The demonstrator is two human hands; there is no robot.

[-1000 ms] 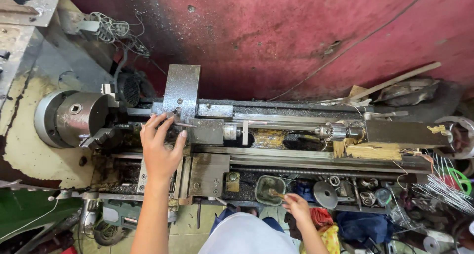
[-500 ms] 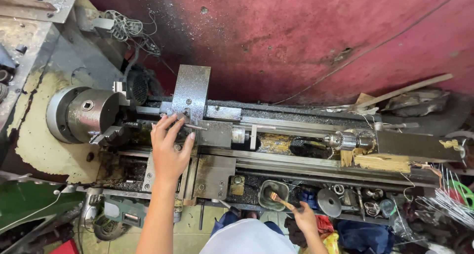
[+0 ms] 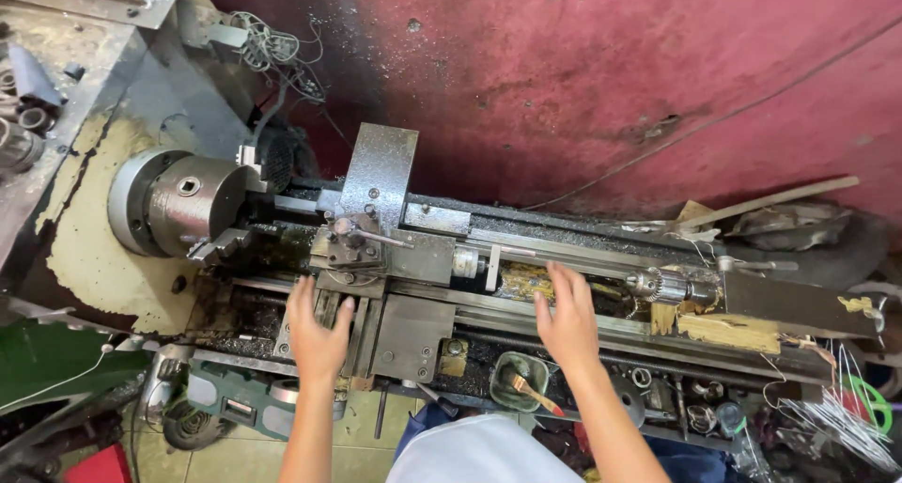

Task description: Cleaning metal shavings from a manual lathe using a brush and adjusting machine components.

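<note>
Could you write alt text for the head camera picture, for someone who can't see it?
Seen from above, a person rests both hands on a grimy metal lathe: left hand on the carriage, right hand on the bed. The chuck sits at left, a red wall behind.

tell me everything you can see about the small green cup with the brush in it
The small green cup is a squat, squarish container, plastic by the look, with a grimy rim and dark residue inside. It stands upright on the front edge of the lathe bed, just below the right hand, which does not touch it. A brush with a pale wooden handle and a red tip lies slanted in it, bristle end down in the cup, handle sticking out over the rim toward the lower right.
</note>
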